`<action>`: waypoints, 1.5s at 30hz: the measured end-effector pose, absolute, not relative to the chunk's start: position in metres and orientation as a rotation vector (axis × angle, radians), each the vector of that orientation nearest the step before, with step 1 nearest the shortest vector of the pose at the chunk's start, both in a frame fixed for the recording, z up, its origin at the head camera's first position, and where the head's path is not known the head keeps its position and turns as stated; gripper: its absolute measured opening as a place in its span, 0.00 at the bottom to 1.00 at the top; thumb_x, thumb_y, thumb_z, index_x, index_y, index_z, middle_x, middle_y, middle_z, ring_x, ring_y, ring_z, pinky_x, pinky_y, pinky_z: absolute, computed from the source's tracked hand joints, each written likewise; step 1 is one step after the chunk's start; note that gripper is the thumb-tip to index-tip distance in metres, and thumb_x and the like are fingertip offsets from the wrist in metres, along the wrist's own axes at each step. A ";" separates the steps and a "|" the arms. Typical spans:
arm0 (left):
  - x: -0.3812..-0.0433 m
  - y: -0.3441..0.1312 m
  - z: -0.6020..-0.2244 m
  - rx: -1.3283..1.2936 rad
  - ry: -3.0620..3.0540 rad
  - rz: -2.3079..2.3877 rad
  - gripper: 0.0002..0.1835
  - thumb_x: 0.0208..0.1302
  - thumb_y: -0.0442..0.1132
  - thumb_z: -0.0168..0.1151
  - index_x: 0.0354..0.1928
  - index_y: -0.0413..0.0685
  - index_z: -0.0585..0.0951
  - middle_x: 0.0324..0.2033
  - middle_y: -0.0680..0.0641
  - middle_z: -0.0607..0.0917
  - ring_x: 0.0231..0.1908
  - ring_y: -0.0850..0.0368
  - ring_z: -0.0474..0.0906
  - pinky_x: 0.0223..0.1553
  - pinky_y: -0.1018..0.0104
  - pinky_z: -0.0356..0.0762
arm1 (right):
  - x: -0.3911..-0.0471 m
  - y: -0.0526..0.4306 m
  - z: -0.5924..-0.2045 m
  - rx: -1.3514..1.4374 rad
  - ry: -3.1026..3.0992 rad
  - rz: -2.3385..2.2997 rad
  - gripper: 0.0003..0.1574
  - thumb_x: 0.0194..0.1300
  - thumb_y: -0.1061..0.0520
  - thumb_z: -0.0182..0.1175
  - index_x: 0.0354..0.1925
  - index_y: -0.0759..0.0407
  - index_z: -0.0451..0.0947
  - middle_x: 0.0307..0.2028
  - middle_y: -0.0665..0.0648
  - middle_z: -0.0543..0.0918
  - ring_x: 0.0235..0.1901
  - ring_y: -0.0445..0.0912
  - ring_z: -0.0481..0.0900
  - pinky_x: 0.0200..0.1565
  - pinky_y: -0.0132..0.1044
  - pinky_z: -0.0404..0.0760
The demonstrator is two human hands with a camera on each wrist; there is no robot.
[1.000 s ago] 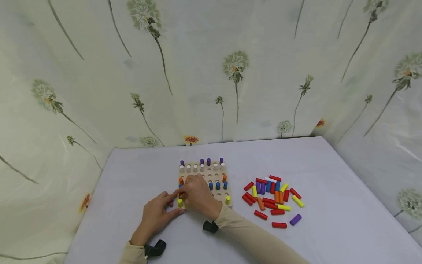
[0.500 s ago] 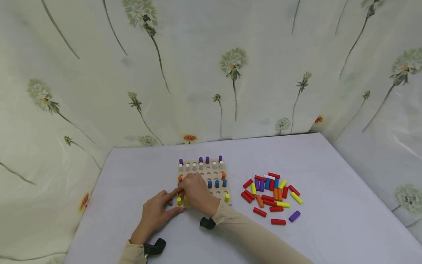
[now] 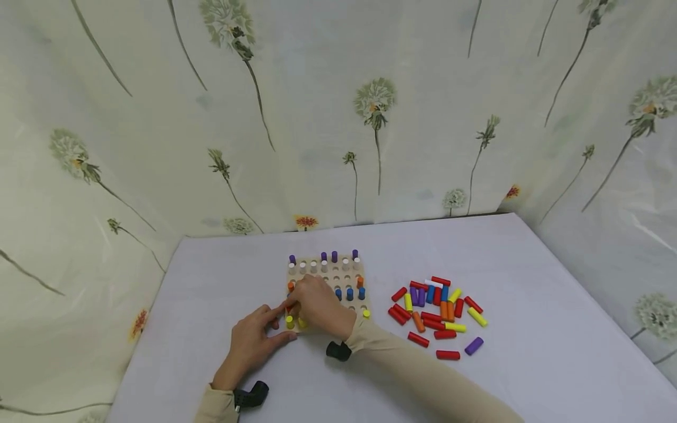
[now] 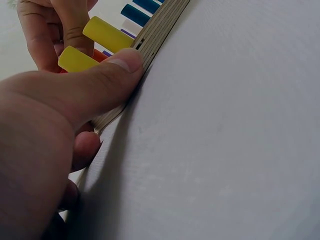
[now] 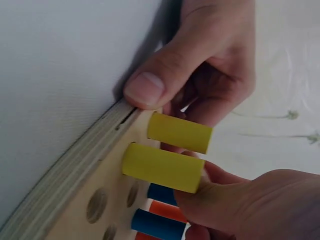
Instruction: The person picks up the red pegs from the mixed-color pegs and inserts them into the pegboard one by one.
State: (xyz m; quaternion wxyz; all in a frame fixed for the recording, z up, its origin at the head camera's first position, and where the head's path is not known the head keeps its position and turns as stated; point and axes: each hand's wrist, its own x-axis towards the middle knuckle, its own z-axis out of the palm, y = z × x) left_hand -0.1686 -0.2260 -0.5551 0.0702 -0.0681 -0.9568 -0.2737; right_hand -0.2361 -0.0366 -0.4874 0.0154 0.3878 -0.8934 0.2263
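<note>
Through my remote feeds, I am seeing the left hand (image 3: 256, 339) gripping the pegboard (image 5: 115, 172) at its near-left corner, as the right hand (image 3: 319, 306) is holding bent fingers above that corner, beside upright yellow pegs (image 5: 164, 167); I cannot tell what they are pinching.

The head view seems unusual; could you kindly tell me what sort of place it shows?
Probably a screened tabletop workspace: pale dandelion-print sheeting, a flat whitish tabletop, and a pale wooden board holding coloured cylindrical pegs.

Loose pegs (image 3: 444, 311) lie right of the pegboard (image 3: 341, 274), some perhaps overlapping.
</note>
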 end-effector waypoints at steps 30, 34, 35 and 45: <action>-0.167 -0.223 -0.551 -0.187 -2.894 -0.822 0.39 0.53 0.56 0.83 0.68 0.55 0.84 0.29 0.60 0.73 0.26 0.64 0.62 0.30 0.69 0.56 | -0.269 0.135 -0.474 0.696 -2.878 0.376 0.21 0.59 0.44 0.81 0.41 0.59 0.93 0.32 0.56 0.91 0.32 0.50 0.79 0.40 0.46 0.78; -0.167 -0.223 -0.551 -0.188 -2.900 -0.819 0.39 0.54 0.57 0.83 0.68 0.56 0.83 0.29 0.60 0.73 0.27 0.63 0.63 0.30 0.70 0.56 | -0.269 0.154 -0.487 0.617 -2.933 0.349 0.24 0.58 0.41 0.81 0.39 0.60 0.93 0.30 0.56 0.91 0.31 0.51 0.79 0.40 0.47 0.79; -0.167 -0.223 -0.551 -0.189 -2.903 -0.822 0.39 0.54 0.57 0.83 0.68 0.56 0.83 0.29 0.60 0.73 0.27 0.64 0.63 0.31 0.70 0.56 | -0.268 0.158 -0.491 0.615 -2.949 0.352 0.24 0.58 0.42 0.81 0.39 0.60 0.93 0.30 0.56 0.91 0.31 0.51 0.79 0.40 0.47 0.79; -0.166 -0.224 -0.553 -0.187 -2.917 -0.806 0.39 0.54 0.58 0.82 0.68 0.55 0.83 0.29 0.61 0.73 0.27 0.65 0.62 0.30 0.70 0.56 | -0.263 0.167 -0.503 0.564 -3.056 0.466 0.23 0.59 0.42 0.80 0.37 0.60 0.91 0.24 0.51 0.84 0.29 0.48 0.76 0.33 0.39 0.75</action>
